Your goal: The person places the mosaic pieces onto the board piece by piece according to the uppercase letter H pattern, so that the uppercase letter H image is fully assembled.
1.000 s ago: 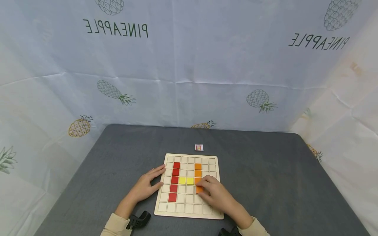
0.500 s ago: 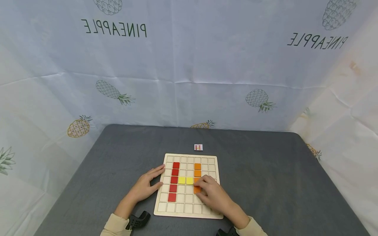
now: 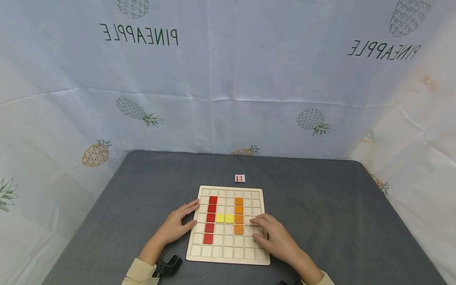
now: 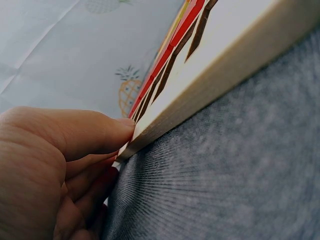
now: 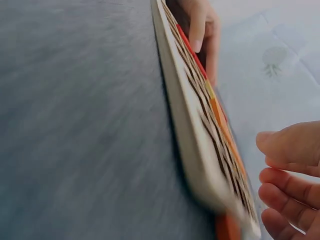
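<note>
A pale wooden grid board lies on the table, with square tiles set in its cells. Red tiles form a column on the left, and orange tiles a shorter column to the right. Two yellow tiles bridge them in one row. My left hand rests against the board's left edge; its thumb touches the rim in the left wrist view. Over the board's right part, my right hand has loosely bent fingers. Between its thumb and fingers nothing shows in the right wrist view.
A small card printed with a coloured grid lies beyond the board's far edge. Dark grey cloth covers the table. A pineapple-print curtain hangs behind and at both sides. Black wrist mounts sit below the hands.
My right hand has come off the orange column and moved right, uncovering its lower tiles. The left hand and the board stay in place.
</note>
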Available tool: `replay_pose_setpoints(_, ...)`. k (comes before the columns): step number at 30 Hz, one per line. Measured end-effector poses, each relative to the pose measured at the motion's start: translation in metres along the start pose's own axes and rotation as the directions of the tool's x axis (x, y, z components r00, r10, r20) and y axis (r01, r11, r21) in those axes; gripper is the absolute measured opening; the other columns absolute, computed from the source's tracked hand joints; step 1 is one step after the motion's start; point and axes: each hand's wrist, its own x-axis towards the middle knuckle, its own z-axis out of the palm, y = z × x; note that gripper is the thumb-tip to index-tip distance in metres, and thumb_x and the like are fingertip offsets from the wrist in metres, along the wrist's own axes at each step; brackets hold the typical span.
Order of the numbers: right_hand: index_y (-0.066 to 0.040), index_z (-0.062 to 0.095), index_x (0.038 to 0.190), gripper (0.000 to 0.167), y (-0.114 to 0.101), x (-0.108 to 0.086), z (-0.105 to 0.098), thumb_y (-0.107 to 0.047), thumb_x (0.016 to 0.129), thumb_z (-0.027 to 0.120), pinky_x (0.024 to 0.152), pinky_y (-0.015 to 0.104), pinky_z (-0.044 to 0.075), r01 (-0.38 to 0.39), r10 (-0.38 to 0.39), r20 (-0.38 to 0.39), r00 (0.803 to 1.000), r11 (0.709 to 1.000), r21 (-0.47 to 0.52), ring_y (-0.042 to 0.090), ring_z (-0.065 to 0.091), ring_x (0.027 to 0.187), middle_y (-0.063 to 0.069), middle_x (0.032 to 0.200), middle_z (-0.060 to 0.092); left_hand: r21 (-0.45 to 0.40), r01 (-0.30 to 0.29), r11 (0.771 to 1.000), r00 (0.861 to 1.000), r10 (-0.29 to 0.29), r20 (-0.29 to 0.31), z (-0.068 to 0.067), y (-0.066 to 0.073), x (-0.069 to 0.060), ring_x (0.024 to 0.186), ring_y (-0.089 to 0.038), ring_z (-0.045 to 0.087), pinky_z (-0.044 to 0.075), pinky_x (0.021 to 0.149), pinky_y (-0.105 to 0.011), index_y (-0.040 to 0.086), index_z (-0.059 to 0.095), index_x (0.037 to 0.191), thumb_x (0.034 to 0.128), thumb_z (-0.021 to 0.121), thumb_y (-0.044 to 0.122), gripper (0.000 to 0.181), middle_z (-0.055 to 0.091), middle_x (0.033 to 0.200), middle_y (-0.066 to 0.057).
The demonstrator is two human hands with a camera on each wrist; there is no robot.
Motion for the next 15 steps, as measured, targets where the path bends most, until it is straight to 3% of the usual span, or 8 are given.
replay_pose_setpoints(7,-0.018,0.066,0.113,0.035,0.013,-0.032,-0.014,-0.021,0.08,0.076,0.08,0.029,0.053,-0.09,0.09,0.016,0.996,0.996,0.023,0.004,0.057,0.098,-0.014,0.109,0.059,0.005,-0.009,1.0,1.0,0.009,-0.001,0.001,-0.001,0.001,0.135,-0.03,0.041,0.038,0.104,-0.054,0.007,0.053,0.137,0.0877,0.067,0.023,0.053,0.044,0.147,-0.004)
replay_pose_setpoints(15,-0.021,0.067,0.11,0.031,0.021,-0.056,-0.02,-0.032,0.082,0.074,0.076,0.026,0.053,-0.102,0.1,0.046,0.994,0.994,0.039,0.003,0.057,0.092,-0.017,0.105,0.056,0.013,-0.027,1.0,1.0,0.027,-0.006,0.002,0.0,0.0,0.134,-0.033,0.041,0.038,0.103,-0.055,0.006,0.052,0.137,0.0894,0.066,0.022,0.052,0.045,0.147,-0.006)
